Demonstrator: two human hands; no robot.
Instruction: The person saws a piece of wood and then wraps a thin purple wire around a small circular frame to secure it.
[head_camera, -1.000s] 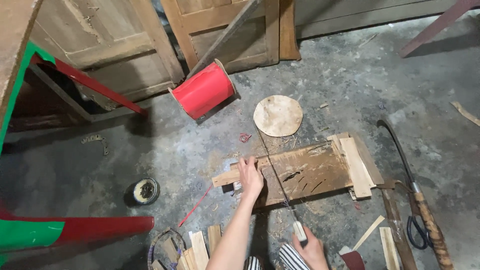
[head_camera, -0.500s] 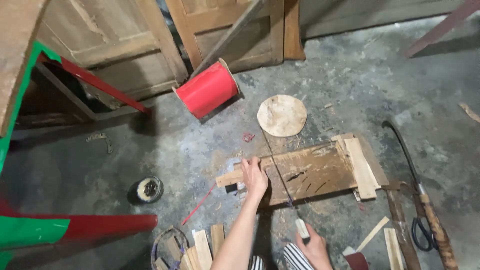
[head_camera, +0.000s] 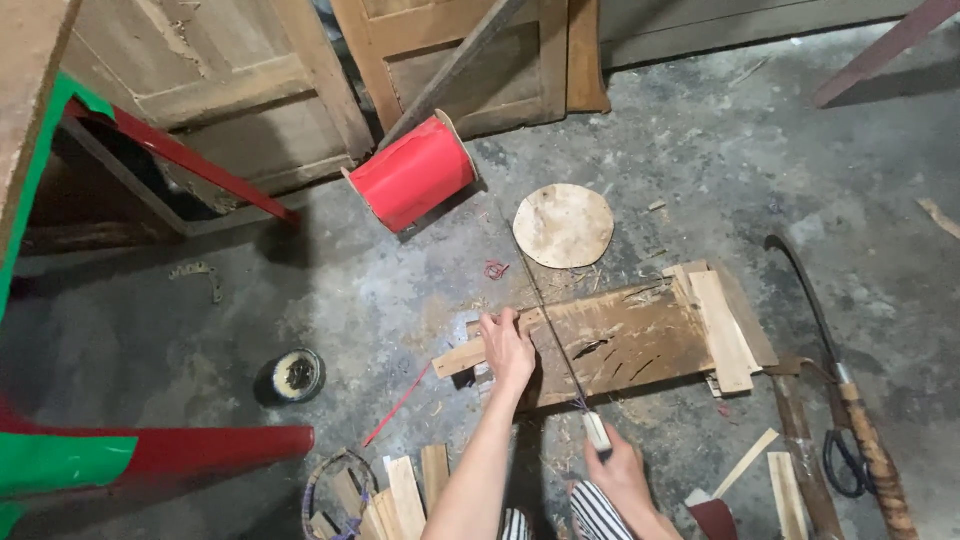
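My left hand (head_camera: 507, 348) presses down on a narrow wooden strip (head_camera: 462, 357) at the left end of a worn wooden board (head_camera: 630, 340) lying on the concrete floor. My right hand (head_camera: 618, 472) grips the pale handle of a long thin blade (head_camera: 545, 310). The blade runs away from me across the board's left part, its tip reaching toward a round wooden disc (head_camera: 563, 225). A stack of flat wooden slats (head_camera: 722, 325) lies on the board's right end.
A big red spool (head_camera: 413, 173) lies by old wooden doors (head_camera: 300, 70). A small round tin (head_camera: 290, 375) sits left. A curved sickle (head_camera: 830, 350), scissors (head_camera: 845, 465) and slats (head_camera: 785, 490) lie right. A basket of wooden pieces (head_camera: 370, 495) is near me.
The view has shifted slightly; both hands hold the same places on the strip and the blade handle.
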